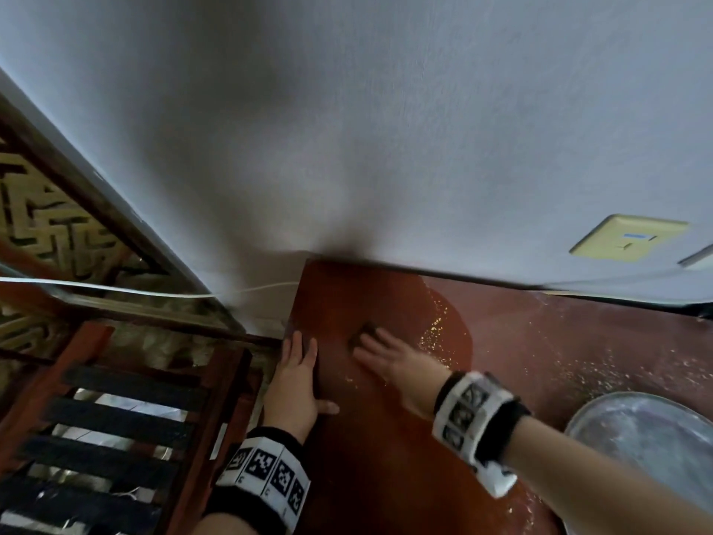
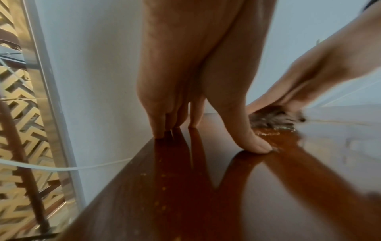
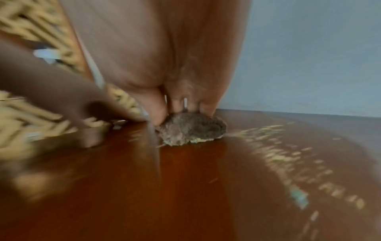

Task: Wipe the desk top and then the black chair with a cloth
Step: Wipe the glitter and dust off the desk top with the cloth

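The reddish-brown desk top meets a pale wall. My right hand presses a bunched dark grey cloth onto the desk near its far left corner. In the right wrist view the fingers lie over the cloth and the thumb sits against its side. My left hand lies along the desk's left edge with straight fingers and the thumb on the top; its fingertips touch the wood. The chair, with black slats in a red-brown frame, stands left of the desk.
Yellowish crumbs are strewn over the desk to the right of the cloth. A metal bowl sits at the desk's near right. A white cable runs along the wall on the left, in front of a patterned lattice screen.
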